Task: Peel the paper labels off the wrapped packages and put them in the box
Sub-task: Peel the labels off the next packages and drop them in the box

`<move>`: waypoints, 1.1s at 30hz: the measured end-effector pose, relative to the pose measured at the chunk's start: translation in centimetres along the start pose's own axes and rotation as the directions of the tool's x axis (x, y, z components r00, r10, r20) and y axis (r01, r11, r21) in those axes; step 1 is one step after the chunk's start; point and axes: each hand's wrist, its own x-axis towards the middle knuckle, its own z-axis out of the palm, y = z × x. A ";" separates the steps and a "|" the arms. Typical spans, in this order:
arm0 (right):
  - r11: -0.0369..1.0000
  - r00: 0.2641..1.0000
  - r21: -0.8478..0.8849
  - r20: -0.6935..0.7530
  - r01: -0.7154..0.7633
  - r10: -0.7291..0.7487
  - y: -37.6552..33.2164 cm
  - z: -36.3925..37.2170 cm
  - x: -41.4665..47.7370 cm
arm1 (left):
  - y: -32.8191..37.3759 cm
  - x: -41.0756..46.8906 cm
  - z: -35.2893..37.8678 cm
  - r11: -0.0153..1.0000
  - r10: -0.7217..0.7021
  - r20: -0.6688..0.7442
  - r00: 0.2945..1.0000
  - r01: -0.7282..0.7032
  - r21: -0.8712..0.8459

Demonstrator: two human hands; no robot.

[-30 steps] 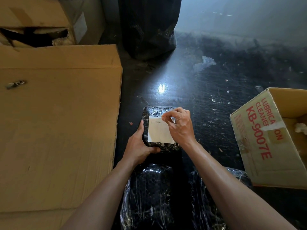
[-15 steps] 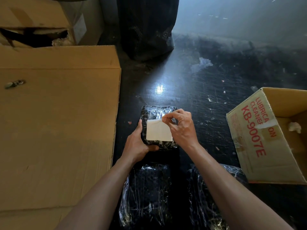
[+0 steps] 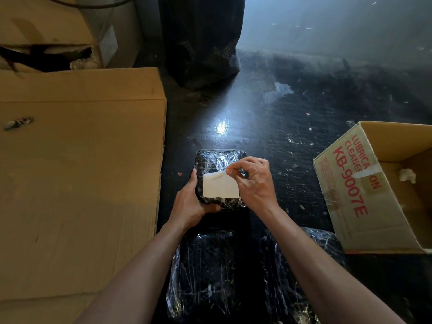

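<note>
A small black package (image 3: 216, 160) wrapped in clear film lies on the dark floor in the middle of the view. A white paper label (image 3: 219, 187) covers its near half. My left hand (image 3: 191, 202) grips the package's near left corner. My right hand (image 3: 253, 181) pinches the label's upper right corner, which is folded back off the film. An open cardboard box (image 3: 350, 195) printed with red letters stands at the right, with a crumpled white scrap (image 3: 407, 175) inside.
Two more film-wrapped black packages (image 3: 205, 272) (image 3: 320, 242) lie under my forearms. A large flat cardboard box (image 3: 77, 171) fills the left side. A black wrapped bundle (image 3: 201, 40) stands at the back, with more cartons (image 3: 46, 26) at top left.
My right hand has drawn the label's upper right corner toward me, so more of the label's top edge is lifted off the film. The left hand keeps its hold.
</note>
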 end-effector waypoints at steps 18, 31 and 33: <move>0.999 0.999 0.024 0.024 0.042 -0.043 -0.6 -1.1 -0.9 | 0.1 0.0 -0.1 1.000 -0.008 0.020 1.000 0.008 0.003; 0.998 0.999 0.068 0.039 0.007 -0.010 -1.8 -2.4 -1.6 | 0.4 -0.2 -0.3 0.999 -0.032 0.031 0.999 0.033 -0.005; 0.999 0.999 0.051 0.044 0.016 -0.018 -2.1 -2.7 -1.6 | 0.4 -0.2 -0.3 0.999 -0.035 0.031 0.999 0.035 -0.008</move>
